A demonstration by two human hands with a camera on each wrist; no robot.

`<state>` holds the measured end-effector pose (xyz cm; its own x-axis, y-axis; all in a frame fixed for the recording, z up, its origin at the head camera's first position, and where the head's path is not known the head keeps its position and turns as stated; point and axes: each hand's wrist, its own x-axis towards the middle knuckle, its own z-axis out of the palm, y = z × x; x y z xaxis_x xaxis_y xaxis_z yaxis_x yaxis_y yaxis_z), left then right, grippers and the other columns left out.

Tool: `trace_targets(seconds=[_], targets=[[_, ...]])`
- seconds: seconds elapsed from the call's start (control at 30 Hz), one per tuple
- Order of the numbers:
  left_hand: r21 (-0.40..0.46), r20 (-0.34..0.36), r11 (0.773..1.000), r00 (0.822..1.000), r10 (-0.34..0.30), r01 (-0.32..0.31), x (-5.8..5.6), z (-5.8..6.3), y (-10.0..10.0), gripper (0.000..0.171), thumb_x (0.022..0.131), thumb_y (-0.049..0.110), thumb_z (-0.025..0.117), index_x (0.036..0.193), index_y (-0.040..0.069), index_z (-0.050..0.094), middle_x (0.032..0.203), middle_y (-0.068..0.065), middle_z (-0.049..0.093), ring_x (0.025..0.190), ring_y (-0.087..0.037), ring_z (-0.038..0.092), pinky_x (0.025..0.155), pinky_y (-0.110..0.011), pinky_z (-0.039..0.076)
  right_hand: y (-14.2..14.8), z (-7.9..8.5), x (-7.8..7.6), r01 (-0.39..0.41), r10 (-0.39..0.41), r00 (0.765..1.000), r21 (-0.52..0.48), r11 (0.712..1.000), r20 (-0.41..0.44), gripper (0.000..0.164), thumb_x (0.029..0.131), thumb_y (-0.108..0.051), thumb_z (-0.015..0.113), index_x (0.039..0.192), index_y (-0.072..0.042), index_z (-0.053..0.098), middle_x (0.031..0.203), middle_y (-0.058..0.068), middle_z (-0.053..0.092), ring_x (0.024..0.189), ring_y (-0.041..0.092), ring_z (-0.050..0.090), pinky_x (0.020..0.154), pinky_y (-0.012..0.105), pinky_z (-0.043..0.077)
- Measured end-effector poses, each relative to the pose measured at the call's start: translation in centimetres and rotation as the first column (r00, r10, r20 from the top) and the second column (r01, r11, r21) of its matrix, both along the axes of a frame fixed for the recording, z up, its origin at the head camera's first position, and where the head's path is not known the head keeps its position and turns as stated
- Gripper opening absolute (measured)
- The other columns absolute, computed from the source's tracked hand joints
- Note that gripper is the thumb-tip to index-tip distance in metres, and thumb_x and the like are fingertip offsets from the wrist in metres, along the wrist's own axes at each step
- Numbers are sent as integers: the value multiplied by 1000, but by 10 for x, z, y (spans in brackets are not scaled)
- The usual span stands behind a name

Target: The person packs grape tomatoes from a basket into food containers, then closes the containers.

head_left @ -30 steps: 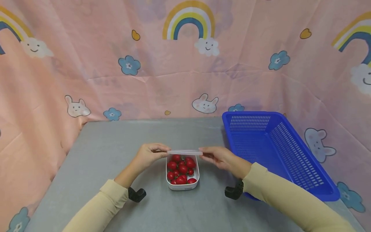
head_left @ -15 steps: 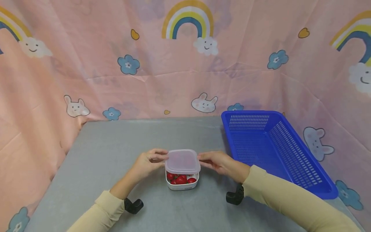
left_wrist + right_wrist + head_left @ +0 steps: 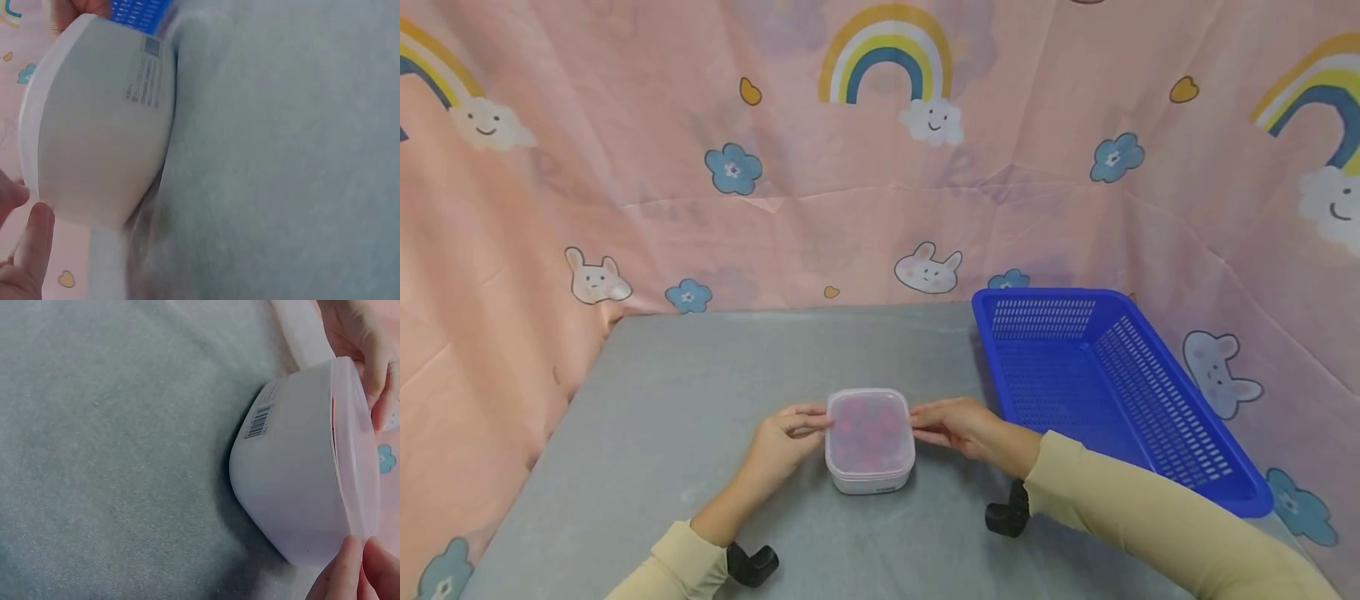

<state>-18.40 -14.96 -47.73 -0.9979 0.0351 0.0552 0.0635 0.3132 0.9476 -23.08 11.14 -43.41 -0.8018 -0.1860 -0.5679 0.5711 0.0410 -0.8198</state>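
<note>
A translucent lid (image 3: 870, 437) lies over a white food container (image 3: 869, 486) in the middle of the head view. Red cherry tomatoes show only as blurred patches through it. My left hand (image 3: 784, 443) pinches the lid's left edge between thumb and fingers. On the opposite side, my right hand (image 3: 972, 429) pinches the right edge. The right wrist view shows the lid (image 3: 359, 450) against the container's rim, with a thin red line visible in a narrow gap. A printed label with a barcode (image 3: 258, 422) is on the container's wall.
A blue perforated basket (image 3: 1075, 392) stands to the right, close to my right forearm. Grey cloth (image 3: 700, 358) covers the table. A pink patterned curtain (image 3: 850, 208) hangs along the back and sides.
The lid has swung from nearly edge-on at the container's far side down flat over it, covering the tomatoes. Both hands have moved slightly nearer with the lid.
</note>
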Motion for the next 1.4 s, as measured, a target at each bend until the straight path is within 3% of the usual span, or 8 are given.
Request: trace_targets(seconds=[0.17, 0.33, 0.53, 0.7, 0.87, 1.1, 1.27, 1.4], targets=[[110, 144, 989, 986, 83, -99, 3, 1, 4, 30, 85, 12, 78, 113, 1, 74, 114, -14, 74, 108, -18, 68, 91, -24, 54, 0, 0, 0, -8, 8, 1000, 28, 1000, 18, 38, 90, 8, 65, 127, 16, 57, 95, 12, 75, 78, 13, 71, 85, 31, 58], [218, 230, 965, 969, 92, -144, 5, 0, 9, 41, 84, 8, 77, 121, -6, 67, 112, -20, 73, 95, -11, 70, 82, -17, 54, -1, 1, 0, -19, 17, 999, 55, 998, 33, 36, 91, 7, 64, 126, 15, 58, 93, 11, 76, 77, 13, 71, 83, 31, 59], [180, 239, 973, 966, 96, -141, 3, 2, 10, 36, 83, 6, 77, 117, -5, 70, 100, -15, 75, 84, -7, 66, 72, -17, 52, -5, 1, -3, -85, 84, 996, 139, 987, 11, 33, 89, 8, 66, 120, 15, 61, 81, 5, 72, 72, 10, 69, 74, 26, 60], [117, 263, 988, 963, 65, -99, -3, 8, 6, 32, 85, 10, 75, 114, -3, 71, 103, -14, 75, 89, -10, 68, 78, -23, 54, -7, 3, -12, -115, 115, 993, 207, 972, 11, 31, 88, 7, 68, 117, 14, 63, 79, 5, 71, 69, 10, 68, 72, 25, 60], [24, 313, 997, 947, 63, -74, -25, 17, -1, 28, 89, 22, 74, 108, 2, 75, 106, -12, 75, 91, -16, 72, 86, -34, 57, -11, 4, -28, -84, 85, 996, 249, 965, 6, 32, 90, -7, 72, 115, 11, 65, 80, 7, 71, 66, 10, 68, 71, 25, 60], [-20, 324, 996, 942, 88, -86, -49, 13, 6, 15, 86, 13, 76, 92, -1, 76, 85, -5, 74, 70, -8, 64, 70, -26, 55, -20, -2, -37, -42, 45, 999, 288, 957, -5, 26, 86, -7, 76, 106, 9, 70, 70, 6, 69, 57, 9, 67, 63, 25, 60], [-2, 312, 996, 946, 84, -88, -48, 15, 7, 19, 87, 15, 75, 97, -1, 75, 92, -9, 75, 74, -9, 66, 75, -30, 57, -18, -1, -32, -11, 20, 999, 273, 962, -29, 25, 86, -4, 75, 106, 10, 69, 69, 5, 68, 59, 9, 66, 64, 24, 60], [15, 289, 995, 953, 94, -102, -30, 10, 3, 25, 87, 19, 75, 105, 0, 75, 104, -12, 75, 86, -12, 69, 84, -33, 56, -11, 2, -10, -51, 64, 996, 179, 983, -69, 29, 88, 4, 70, 112, 17, 63, 78, 6, 71, 69, 10, 68, 73, 27, 61]])
